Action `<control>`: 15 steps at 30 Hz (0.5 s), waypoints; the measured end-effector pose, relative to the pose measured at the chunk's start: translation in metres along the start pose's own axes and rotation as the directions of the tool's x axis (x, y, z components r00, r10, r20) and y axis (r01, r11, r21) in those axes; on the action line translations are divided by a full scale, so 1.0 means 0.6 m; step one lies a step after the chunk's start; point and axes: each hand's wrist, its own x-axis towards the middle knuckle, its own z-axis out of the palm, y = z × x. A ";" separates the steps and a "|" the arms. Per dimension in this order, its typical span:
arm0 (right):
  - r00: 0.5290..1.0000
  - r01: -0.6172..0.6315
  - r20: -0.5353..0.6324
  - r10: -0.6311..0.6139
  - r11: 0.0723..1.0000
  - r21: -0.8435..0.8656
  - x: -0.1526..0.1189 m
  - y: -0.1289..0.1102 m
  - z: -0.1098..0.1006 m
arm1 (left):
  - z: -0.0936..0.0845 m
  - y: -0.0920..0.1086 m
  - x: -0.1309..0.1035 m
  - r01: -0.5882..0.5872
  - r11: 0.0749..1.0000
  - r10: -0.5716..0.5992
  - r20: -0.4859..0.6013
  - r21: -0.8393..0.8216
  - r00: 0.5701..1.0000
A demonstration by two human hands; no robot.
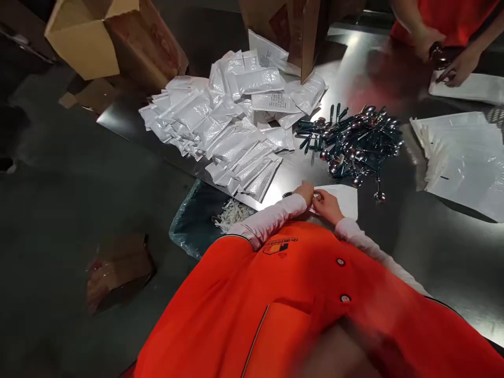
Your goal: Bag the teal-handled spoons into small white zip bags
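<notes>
Hands (329, 208) sit close together over white envelope (346, 200)

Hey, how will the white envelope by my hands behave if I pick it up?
The white envelope will probably feel light: its visible part looks flat and thin. It may bend readily, since the similar stacked envelopes look like thin sheets. It could slide easily, as the metal table looks smooth and shiny.

White on the mailer (345, 200), silver and dark green across the spoons (360, 139), bright orange uniform (220, 304), white sleeves (271, 221)!
</notes>
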 end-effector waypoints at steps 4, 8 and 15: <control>0.978 0.204 0.072 -0.196 0.971 -0.127 0.033 -0.013 -0.087 | -0.025 -0.012 -0.029 -0.093 0.990 0.098 -0.039 0.103 0.994; 0.887 0.247 0.413 -0.206 0.968 -0.048 0.088 -0.018 -0.134 | -0.055 0.004 -0.057 -0.207 0.951 0.240 -0.126 0.230 0.963; 0.947 0.185 0.134 -0.292 0.837 0.515 0.070 -0.050 -0.077 | -0.148 0.021 -0.144 -0.463 0.783 0.555 -0.130 0.415 0.821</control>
